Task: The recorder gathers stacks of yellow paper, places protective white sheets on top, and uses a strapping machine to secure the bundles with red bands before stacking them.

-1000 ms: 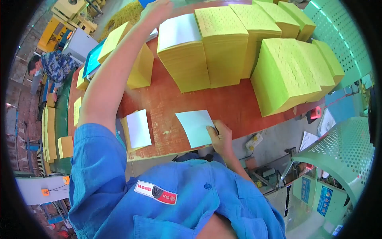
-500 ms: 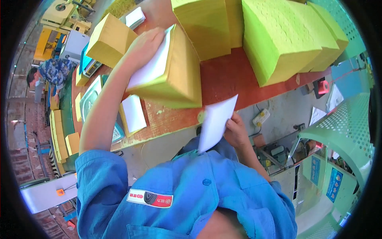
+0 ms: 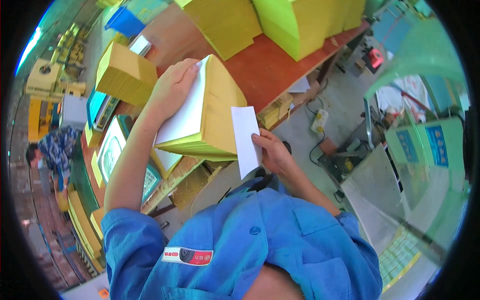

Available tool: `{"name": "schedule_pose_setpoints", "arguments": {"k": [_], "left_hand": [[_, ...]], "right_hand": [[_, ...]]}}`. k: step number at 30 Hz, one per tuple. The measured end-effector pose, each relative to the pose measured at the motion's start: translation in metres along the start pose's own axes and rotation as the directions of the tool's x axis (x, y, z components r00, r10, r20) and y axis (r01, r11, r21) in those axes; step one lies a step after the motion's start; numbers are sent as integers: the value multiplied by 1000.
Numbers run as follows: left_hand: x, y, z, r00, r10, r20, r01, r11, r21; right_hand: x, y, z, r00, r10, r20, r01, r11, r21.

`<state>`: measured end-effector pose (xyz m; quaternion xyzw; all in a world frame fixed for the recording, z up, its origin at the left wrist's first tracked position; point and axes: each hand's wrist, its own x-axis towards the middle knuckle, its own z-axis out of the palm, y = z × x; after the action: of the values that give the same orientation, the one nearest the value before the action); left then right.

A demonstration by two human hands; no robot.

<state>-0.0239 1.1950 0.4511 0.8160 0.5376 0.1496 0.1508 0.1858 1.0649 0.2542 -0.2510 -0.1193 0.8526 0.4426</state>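
My left hand (image 3: 172,90) lies along a white sheet (image 3: 187,107) on the slanting face of a thick stack of yellow paper (image 3: 220,105). Its fingers are together and bent at the stack's far edge; the thumb is hidden. My right hand (image 3: 272,150) pinches a narrow white paper (image 3: 246,142) by its right edge, thumb on the near face. That paper stands nearly upright beside the stack's right corner and covers part of it; I cannot tell whether the two touch.
More yellow stacks (image 3: 127,72) stand on the red table (image 3: 250,67). A scale (image 3: 112,142) sits left of my left forearm. A power strip (image 3: 319,121) lies on the floor right of the table. A person in camouflage (image 3: 57,147) works far left, and green machinery (image 3: 425,145) stands right.
My right hand has moved left, bringing its paper beside the stack; the paper was bent and now looks straighter. My left hand stays on the stack. The whole view has turned.
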Motion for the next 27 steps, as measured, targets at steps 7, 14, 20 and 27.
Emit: {"name": "schedule_pose_setpoints", "arguments": {"k": [7,14,20,27], "left_hand": [[-33,8,21,746,655,-118,-641,755,137],[-74,166,206,910,251,329,263,261,-929],[-119,368,374,714,484,506,586,-17,-810],[-130,482,494,850,384,360,407,-45,-912]], "right_hand": [[-128,-16,9,911,-322,-257,318,946,-60],[-333,-53,-60,802,-462,-380,361,880,-309],[-538,-90,-180,626,-542,-560,348,837,-422],[-670,-90,-310,594,-417,-687,465,876,-130]]}}
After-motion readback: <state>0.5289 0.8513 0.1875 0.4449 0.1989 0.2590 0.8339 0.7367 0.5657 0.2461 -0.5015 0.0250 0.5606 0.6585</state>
